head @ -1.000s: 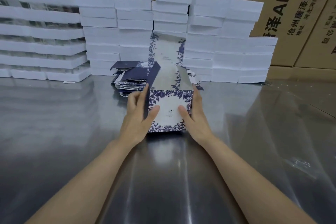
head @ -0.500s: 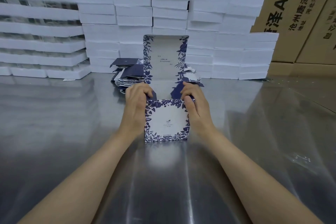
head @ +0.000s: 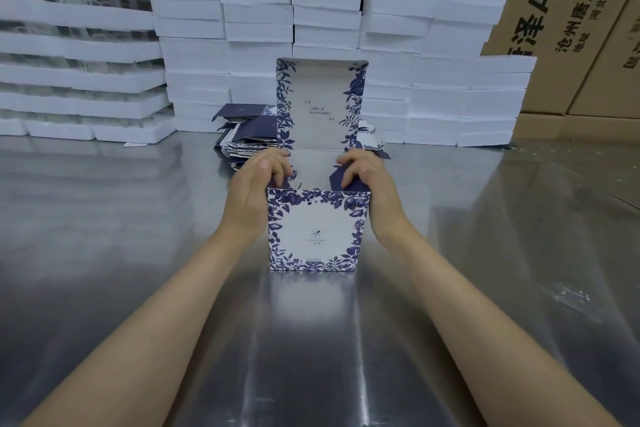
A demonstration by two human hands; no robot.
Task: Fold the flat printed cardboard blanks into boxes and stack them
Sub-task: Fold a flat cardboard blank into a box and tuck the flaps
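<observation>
A broad metal table fills the near and middle ground, its brushed surface shiny and streaked with pale reflections of soft overhead light. Along its far edge stand columns of white foam slabs, stacked unevenly, tallest at the centre and stepping down to the right. On the far left a separate stack of wider white foam trays rises, with clear glinting material between the layers. Behind all of this, large brown cardboard cartons form the backdrop, printed in black with Chinese characters and the letters "AH". One more carton leans at the far right edge, its print cut off by the frame
</observation>
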